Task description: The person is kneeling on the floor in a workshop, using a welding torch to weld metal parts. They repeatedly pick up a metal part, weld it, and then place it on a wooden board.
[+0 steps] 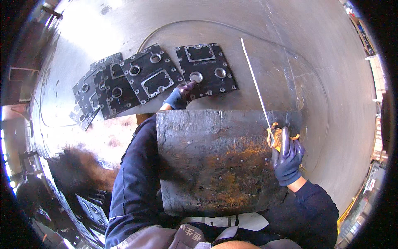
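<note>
My gloved right hand (pixel 287 158) is closed around a yellow tool (pixel 276 139), over the right part of a worn, rust-stained board (pixel 217 162). A long thin white rod (pixel 255 82) reaches up and away from the tool's front; the tool's exact kind is unclear. My gloved left hand (pixel 182 93) touches the lower left edge of a black metal plate (pixel 205 67), its fingertips by a round hole. The plate has machined holes and a rectangular frame. Just left of it lies another black plate (pixel 152 74), overlapping more plates.
Further machined plates (pixel 90 90) overlap on the left of the broad metal surface (pixel 248 28). A thin cable (pixel 192 21) curves across it. At lower left lies a separate plate (pixel 93 210). Shelving with boxes (pixel 377 77) stands along the right rim.
</note>
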Motion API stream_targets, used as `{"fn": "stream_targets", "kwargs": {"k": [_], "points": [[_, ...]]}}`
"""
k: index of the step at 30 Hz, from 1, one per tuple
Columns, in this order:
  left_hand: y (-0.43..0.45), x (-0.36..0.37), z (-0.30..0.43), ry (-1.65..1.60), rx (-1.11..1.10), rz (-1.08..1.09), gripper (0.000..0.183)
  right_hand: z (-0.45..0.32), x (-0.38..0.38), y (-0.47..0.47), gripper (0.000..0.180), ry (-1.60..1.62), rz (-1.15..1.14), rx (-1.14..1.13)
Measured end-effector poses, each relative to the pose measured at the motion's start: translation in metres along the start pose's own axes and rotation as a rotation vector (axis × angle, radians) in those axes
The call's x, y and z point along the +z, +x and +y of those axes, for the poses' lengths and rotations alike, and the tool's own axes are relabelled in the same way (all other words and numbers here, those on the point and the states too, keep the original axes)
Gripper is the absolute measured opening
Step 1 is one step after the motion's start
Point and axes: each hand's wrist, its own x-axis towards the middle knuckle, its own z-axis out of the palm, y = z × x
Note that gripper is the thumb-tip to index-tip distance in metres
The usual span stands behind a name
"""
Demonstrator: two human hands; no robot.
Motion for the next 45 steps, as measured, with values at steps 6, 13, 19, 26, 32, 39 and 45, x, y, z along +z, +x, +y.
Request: {"fn": "stream_targets", "kwargs": {"k": [6,13,19,26,32,39,45], "points": [[-0.006,-0.033,0.018,-0.29,0.046,0.033,0.023,0.0,-0.003,0.004,0.068,0.062,-0.062,0.036],[-0.03,-0.105,0.055,-0.591,0.203,0.156,0.018,0.004,0.002,0.0,0.067,0.055,-0.048,0.027],[-0.061,-0.224,0.078,-0.197,0.327,0.238,0.013,0.005,0.006,0.001,0.068,0.123,0.044,0.02],[-0.154,-0.324,0.122,-0.878,-0.14,0.338,0.022,0.003,0.019,-0.009,0.073,0.032,0.031,0.057],[-0.258,-0.372,0.192,-0.783,-0.018,0.482,0.023,0.001,0.001,0.02,0.074,0.087,-0.324,0.323],[-0.325,-0.292,0.3,-0.288,0.377,0.693,0.013,0.033,-0.104,-0.067,0.039,0.38,0.11,0.37],[-0.328,-0.222,0.354,-1.004,-0.16,0.377,0.02,0.05,-0.157,-0.196,0.035,1.338,0.381,0.305]]}}
